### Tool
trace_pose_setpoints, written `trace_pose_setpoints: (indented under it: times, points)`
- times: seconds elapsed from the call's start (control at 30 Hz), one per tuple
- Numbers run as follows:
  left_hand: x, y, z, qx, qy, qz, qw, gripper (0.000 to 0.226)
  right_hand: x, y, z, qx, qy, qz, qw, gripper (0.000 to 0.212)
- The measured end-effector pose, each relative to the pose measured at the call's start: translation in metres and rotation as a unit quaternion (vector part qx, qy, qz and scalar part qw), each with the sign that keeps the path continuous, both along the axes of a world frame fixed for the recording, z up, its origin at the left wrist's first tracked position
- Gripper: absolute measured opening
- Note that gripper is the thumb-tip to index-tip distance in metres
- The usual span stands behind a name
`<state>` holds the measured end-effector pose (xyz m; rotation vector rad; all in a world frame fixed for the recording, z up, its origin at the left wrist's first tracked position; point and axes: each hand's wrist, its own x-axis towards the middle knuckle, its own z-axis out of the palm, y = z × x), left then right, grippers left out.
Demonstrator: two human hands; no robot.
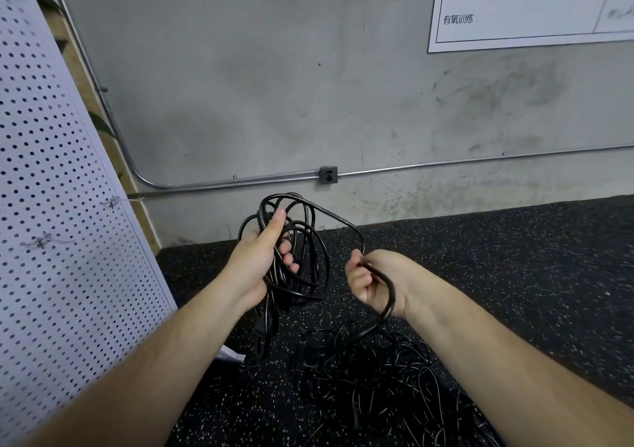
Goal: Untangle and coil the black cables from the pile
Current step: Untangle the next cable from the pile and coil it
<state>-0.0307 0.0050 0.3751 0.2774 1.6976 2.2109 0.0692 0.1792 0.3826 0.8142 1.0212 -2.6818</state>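
First, nearest the viewer: pile of black cables, loose and tangled, lying on the floor just below the right hand.

Item: scrap of white paper, on the floor at the foot of the pegboard, left of the pile.

Item: right hand, raised above the pile, fingers curled tight round a single strand of black cable. Below the fist the strand drops into the pile; above it, it arcs up and left to the coil.

Item: left hand, level with the right and apart from it, thumb up, fingers wrapped round a coil of several black loops held clear of the floor. A plug end hangs from the bottom of the coil.

Item: floor, black rubber flecked with white, running back to the wall.

Item: pegboard, white, perforated, leaning along the left edge of the floor.

Item: wall, grey concrete, stained. A metal conduit runs along it low down, through a small grey outlet box. A white chart with printed characters hangs at upper right.
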Motion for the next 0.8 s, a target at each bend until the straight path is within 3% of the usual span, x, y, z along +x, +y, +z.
trace_pose_setpoints:
  times: [0.1,0.27,0.33,0.47,0.57,0.7,0.8]
  points:
    - [-0.001,0.001,-0.004,-0.013,0.002,0.002,1.0,0.046,0.0,-0.006,0.004,0.126,0.043,-0.015,0.991,0.013]
    - [-0.005,-0.001,-0.003,-0.024,0.017,0.042,0.999,0.041,0.008,-0.006,0.002,0.351,0.068,-0.049,0.933,0.012]
    - [-0.005,-0.004,0.001,-0.026,0.011,0.048,0.998,0.038,0.01,-0.003,-0.004,0.395,0.066,-0.058,0.915,0.005]
    - [-0.002,-0.009,0.01,-0.037,0.015,0.042,0.998,0.044,0.01,0.006,-0.018,0.479,0.058,-0.06,0.874,0.018]
    - [-0.001,-0.012,0.015,-0.035,0.0,0.026,0.999,0.052,0.007,0.013,-0.023,0.526,0.062,-0.058,0.846,0.009]
    - [-0.002,-0.013,0.015,0.009,-0.039,0.0,0.999,0.024,0.0,0.02,-0.034,0.595,0.039,0.023,0.802,0.022]
    - [-0.001,-0.014,0.019,0.048,-0.032,-0.039,0.998,0.018,-0.001,0.022,-0.038,0.639,0.038,0.112,0.76,0.024]
